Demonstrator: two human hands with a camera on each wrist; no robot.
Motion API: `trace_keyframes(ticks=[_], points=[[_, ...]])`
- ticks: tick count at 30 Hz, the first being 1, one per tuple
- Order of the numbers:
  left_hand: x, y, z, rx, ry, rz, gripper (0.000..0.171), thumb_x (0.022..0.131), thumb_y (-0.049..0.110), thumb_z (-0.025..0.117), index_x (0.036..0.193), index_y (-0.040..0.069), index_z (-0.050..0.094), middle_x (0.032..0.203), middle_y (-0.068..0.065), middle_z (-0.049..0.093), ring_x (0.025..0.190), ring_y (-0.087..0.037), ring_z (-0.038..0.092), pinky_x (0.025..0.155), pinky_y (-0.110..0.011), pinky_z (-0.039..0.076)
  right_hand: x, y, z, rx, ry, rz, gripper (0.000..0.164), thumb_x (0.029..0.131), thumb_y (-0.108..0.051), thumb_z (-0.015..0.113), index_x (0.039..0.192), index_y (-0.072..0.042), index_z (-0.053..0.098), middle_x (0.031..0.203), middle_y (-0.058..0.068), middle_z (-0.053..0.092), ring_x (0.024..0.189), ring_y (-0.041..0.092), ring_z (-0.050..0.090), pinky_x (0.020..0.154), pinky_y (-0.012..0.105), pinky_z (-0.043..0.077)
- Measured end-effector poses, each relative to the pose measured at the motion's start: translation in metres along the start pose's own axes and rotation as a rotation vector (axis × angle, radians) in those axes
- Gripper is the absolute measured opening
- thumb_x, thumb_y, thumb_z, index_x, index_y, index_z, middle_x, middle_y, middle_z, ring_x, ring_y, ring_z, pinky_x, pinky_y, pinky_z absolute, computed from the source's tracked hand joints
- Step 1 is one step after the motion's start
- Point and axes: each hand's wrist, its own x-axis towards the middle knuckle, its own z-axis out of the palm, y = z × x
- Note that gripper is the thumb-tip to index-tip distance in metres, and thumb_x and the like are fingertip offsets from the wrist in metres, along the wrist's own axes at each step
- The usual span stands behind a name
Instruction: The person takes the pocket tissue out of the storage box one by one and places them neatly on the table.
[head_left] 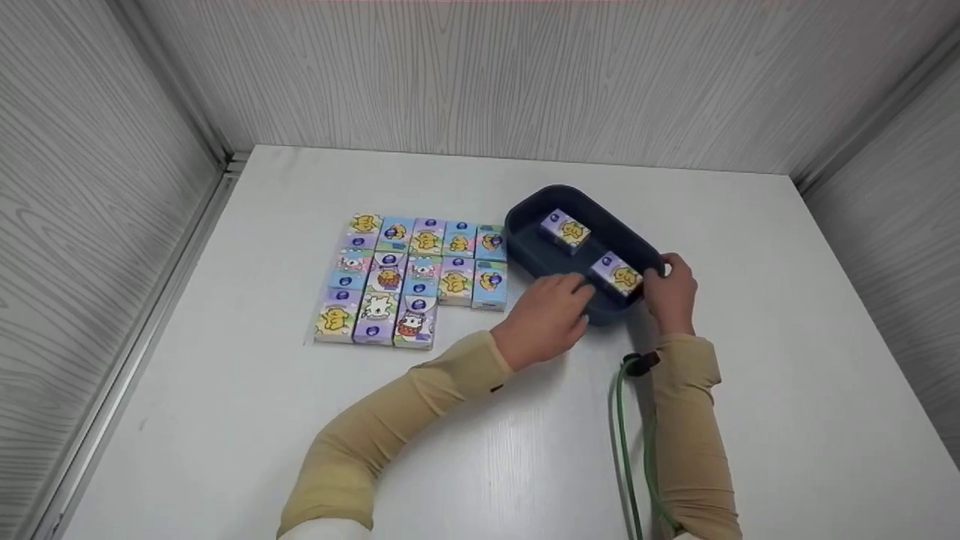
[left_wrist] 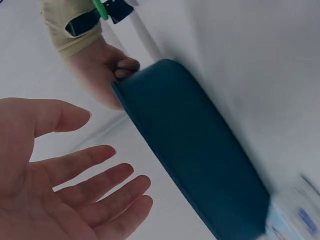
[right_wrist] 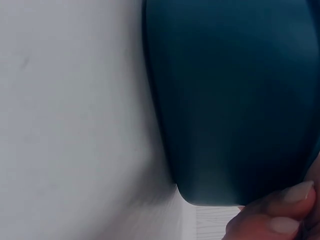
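A dark blue-green rectangular bin (head_left: 527, 244) sits turned at an angle on the white table, with two small cartoon-printed packs inside: one pack (head_left: 565, 230) toward the far end, another pack (head_left: 617, 274) nearer the right hand. My right hand (head_left: 671, 295) grips the bin's near right corner, its fingers curled over the rim in the left wrist view. My left hand (head_left: 544, 319) hovers by the near side of the bin. Its fingers (left_wrist: 107, 182) are spread and relaxed with nothing in the palm.
Left of the bin, several similar packs (head_left: 388, 277) lie side by side in rows, the right end touching or nearly touching the bin. A green cable (head_left: 624, 442) runs along the right forearm. Wood-grain panels (head_left: 480, 82) stand behind the table and at both sides.
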Motion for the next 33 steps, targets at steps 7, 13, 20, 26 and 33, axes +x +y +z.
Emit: trace_keyframes(ticks=[7,13,20,26,33], points=[[0.043,0.007,0.015,0.022,-0.054,-0.012,0.034,0.097,0.024,0.051,0.126,0.005,0.057,0.118,-0.01,0.057,0.103,-0.023,0.057,0.088,-0.037,0.047,-0.001,0.0,0.005,0.01,0.017,-0.006,0.038,0.091,-0.014,0.045,0.126,-0.002,0.053,0.103,0.02,0.061,0.05,0.015,0.051,0.044,0.026,0.043],[0.063,0.006,0.029,0.01,-0.083,-0.045,0.029,0.098,0.02,0.051,0.121,0.005,0.06,0.113,-0.011,0.059,0.098,-0.024,0.058,0.083,-0.038,0.049,-0.002,0.002,0.008,0.009,0.028,-0.013,0.035,0.09,-0.014,0.046,0.122,-0.001,0.055,0.101,0.019,0.061,0.053,0.016,0.052,0.046,0.026,0.043],[0.076,0.008,0.041,0.021,-0.143,-0.079,0.031,0.1,0.022,0.046,0.124,0.007,0.058,0.116,-0.01,0.059,0.102,-0.023,0.059,0.083,-0.038,0.049,-0.002,0.003,0.009,-0.006,0.036,-0.013,0.034,0.091,-0.014,0.046,0.121,0.0,0.055,0.102,0.019,0.061,0.055,0.017,0.053,0.046,0.026,0.043],[0.083,0.008,0.049,0.032,-0.263,-0.142,0.049,0.104,0.038,0.034,0.15,0.021,0.034,0.149,-0.005,0.038,0.133,-0.031,0.038,0.103,-0.049,0.036,-0.002,0.002,0.007,-0.007,0.042,-0.022,0.033,0.093,-0.015,0.047,0.121,0.0,0.055,0.098,0.019,0.062,0.057,0.018,0.053,0.048,0.027,0.043],[0.09,0.009,0.049,0.034,-0.372,-0.205,0.053,0.102,0.051,0.025,0.152,0.037,0.019,0.154,-0.001,0.026,0.136,-0.037,0.029,0.109,-0.053,0.024,0.001,0.001,0.002,-0.007,0.039,-0.011,0.035,0.094,-0.015,0.046,0.124,-0.001,0.054,0.099,0.019,0.062,0.056,0.015,0.053,0.046,0.025,0.043]])
